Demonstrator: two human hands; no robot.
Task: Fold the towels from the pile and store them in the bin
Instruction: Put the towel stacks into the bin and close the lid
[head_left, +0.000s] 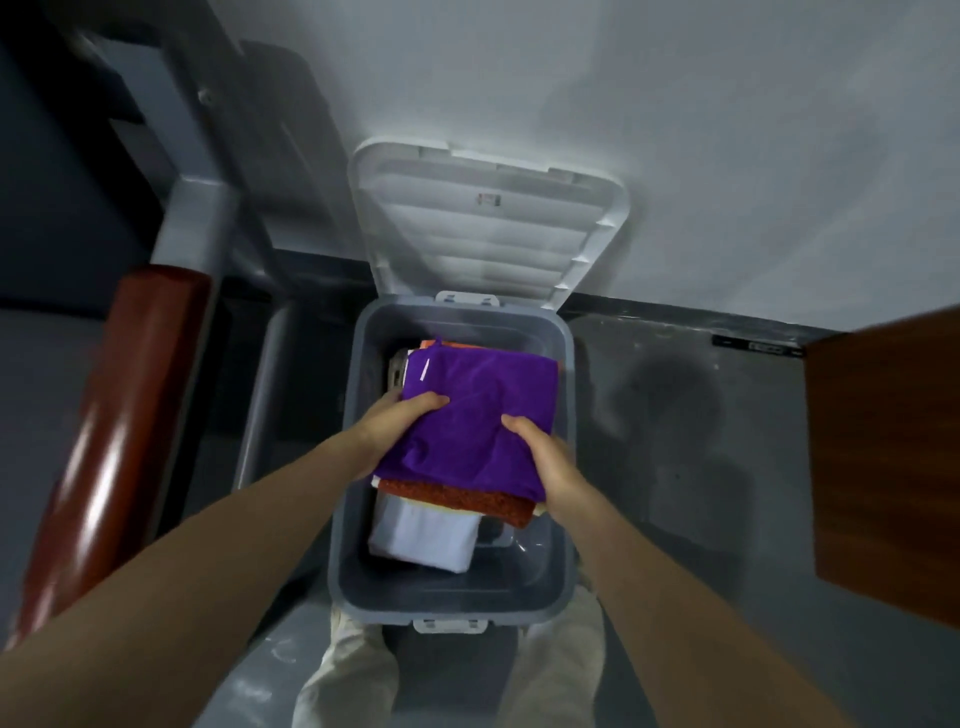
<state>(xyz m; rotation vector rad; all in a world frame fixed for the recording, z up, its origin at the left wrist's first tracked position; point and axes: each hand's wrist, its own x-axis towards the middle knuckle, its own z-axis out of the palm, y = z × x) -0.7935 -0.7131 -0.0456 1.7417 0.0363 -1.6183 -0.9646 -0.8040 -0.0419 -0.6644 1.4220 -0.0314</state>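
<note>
A stack of folded towels hangs inside the open grey bin (457, 597). A purple towel (478, 415) lies on top, with a rust-orange towel (467, 500) and a white towel (423, 540) under it. My left hand (400, 415) grips the stack's left edge, thumb on the purple towel. On the right edge my right hand (545, 467) grips the stack the same way. More folded cloth shows at the bin's far end, mostly hidden.
The bin's white lid (488, 223) stands open against the white wall. A red-brown padded chair arm (119, 415) is at the left and a wooden table corner (893, 452) at the right. My legs stand just behind the bin on the grey floor.
</note>
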